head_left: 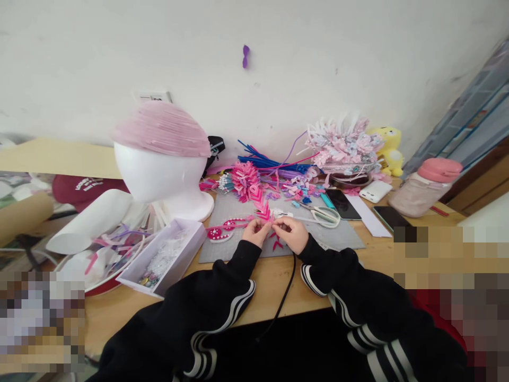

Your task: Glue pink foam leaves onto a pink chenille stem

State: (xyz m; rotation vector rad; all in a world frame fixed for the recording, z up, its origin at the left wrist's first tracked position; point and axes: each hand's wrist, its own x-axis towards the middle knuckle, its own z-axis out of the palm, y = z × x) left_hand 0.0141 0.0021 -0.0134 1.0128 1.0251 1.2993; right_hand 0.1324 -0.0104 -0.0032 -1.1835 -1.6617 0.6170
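Observation:
My left hand (pixel 255 234) and my right hand (pixel 293 234) are close together over a grey mat (pixel 222 252). Both have thumb and fingers pinched on a pink pipe cleaner piece (pixel 271 218), whose exact shape is partly hidden by the fingertips. Just beyond it lies a row of pink V-shaped pieces (pixel 259 202), leading back to a bunch of pink looped pieces (pixel 243 180). Small dark-pink bits (pixel 277 244) rest on the mat below my fingers. To the left is a pink hair ornament with white beads (pixel 217 233). Scissors (pixel 328 216) lie beyond my right hand.
A white mannequin head (pixel 159 175) with a pink cap stands left, behind a box of clear beads (pixel 186 233). Blue pipe cleaners (pixel 266 159) and a pale floral piece (pixel 344 143) are at the back. Phones (pixel 344 204) and a pink-lidded jar (pixel 421 191) are right. A black cable (pixel 284 297) crosses the front edge.

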